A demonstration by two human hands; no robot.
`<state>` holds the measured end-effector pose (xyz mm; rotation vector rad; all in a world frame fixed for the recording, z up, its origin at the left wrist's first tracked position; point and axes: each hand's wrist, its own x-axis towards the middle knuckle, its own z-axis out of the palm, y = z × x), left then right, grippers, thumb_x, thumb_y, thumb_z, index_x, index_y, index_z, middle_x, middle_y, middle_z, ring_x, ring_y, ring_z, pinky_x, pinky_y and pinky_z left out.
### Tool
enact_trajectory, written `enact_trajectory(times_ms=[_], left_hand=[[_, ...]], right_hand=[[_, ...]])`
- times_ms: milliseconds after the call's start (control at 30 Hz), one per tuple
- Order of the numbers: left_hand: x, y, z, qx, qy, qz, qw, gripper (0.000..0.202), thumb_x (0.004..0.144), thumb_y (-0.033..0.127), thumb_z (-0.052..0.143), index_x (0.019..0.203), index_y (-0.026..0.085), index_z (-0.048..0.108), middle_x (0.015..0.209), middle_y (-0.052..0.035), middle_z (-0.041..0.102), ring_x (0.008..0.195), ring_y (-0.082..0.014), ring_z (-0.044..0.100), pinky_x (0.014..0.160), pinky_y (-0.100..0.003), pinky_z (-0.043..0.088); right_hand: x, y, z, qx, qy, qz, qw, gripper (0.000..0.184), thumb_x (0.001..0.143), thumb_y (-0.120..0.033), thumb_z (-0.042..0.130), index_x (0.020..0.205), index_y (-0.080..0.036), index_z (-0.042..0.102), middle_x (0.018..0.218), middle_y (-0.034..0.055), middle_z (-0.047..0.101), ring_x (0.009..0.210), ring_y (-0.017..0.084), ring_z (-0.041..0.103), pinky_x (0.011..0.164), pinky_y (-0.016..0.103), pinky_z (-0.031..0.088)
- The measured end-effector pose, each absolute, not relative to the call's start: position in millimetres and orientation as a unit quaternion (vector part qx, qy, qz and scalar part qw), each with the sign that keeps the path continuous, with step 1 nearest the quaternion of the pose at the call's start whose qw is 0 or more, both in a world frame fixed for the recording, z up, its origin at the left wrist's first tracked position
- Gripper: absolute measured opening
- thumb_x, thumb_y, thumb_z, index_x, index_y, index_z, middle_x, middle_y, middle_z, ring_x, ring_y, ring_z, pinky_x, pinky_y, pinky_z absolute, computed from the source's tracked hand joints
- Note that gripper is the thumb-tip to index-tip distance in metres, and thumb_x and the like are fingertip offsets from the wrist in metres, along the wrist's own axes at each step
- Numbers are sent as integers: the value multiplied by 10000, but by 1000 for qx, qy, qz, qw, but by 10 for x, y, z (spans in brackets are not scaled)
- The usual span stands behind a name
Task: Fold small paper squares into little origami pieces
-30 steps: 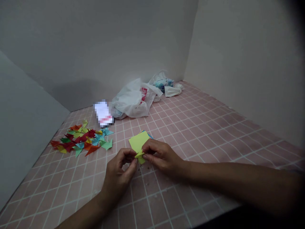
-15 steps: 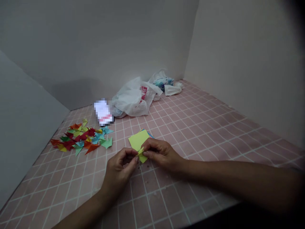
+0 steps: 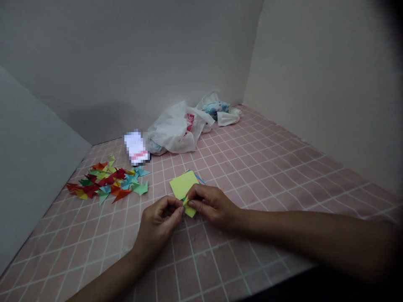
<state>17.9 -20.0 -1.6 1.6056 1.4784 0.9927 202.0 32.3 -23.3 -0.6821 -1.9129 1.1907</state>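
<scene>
Both hands meet over the pink tiled tabletop (image 3: 252, 176), pinching a small folded yellow paper piece (image 3: 185, 201) between their fingertips. My left hand (image 3: 159, 226) grips it from the left, fingers curled. My right hand (image 3: 212, 205) holds it from the right, thumb and forefinger pressed together. Just beyond the hands lies a small stack of square paper sheets (image 3: 183, 184), yellow-green on top with blue and other colours showing at the edge.
A heap of several folded paper pieces (image 3: 108, 181) in red, green, blue and yellow lies to the left. Behind it stands a blurred white packet (image 3: 136, 147). White plastic bags (image 3: 176, 130) and a tissue pack (image 3: 217, 110) sit in the far corner. Grey walls enclose three sides.
The hands have stayed in place, working the yellow piece; it has turned from lying flat to standing more upright and is now more hidden between the fingertips.
</scene>
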Motion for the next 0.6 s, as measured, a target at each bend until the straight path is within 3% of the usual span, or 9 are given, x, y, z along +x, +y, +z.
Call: enact_trajectory(times_ms=[267, 400, 500, 600], left_hand=[[175, -225, -44, 631, 581, 388, 338, 134, 825, 278, 647, 730, 183, 648, 682, -19, 679, 626, -155, 619, 579, -241, 493], [192, -229, -58, 615, 568, 421, 349, 72, 808, 258, 674, 804, 188, 659, 711, -10, 688, 645, -154, 644, 608, -247, 516], [201, -220, -66, 577, 564, 451, 381, 154, 772, 247, 715, 904, 193, 659, 765, -11, 710, 693, -168, 677, 646, -261, 539], [191, -209, -69, 580, 574, 433, 383, 99, 798, 275, 702, 840, 188, 680, 734, -11, 703, 672, -158, 656, 620, -246, 513]], right_hand=[[1983, 321, -235, -270, -708, 541, 365, 127, 865, -242, 583, 761, -187, 534, 691, -15, 551, 640, 121, 488, 592, 246, 386], [1981, 322, -241, -284, -685, 551, 383, 124, 856, -259, 592, 768, -190, 538, 724, -3, 564, 672, 131, 508, 619, 261, 408], [1987, 322, -241, -284, -673, 549, 407, 104, 864, -262, 584, 798, -190, 548, 760, 5, 574, 703, 138, 518, 648, 274, 418], [1990, 325, -239, -279, -658, 563, 415, 102, 864, -266, 595, 808, -188, 561, 768, 3, 576, 718, 140, 520, 665, 278, 419]])
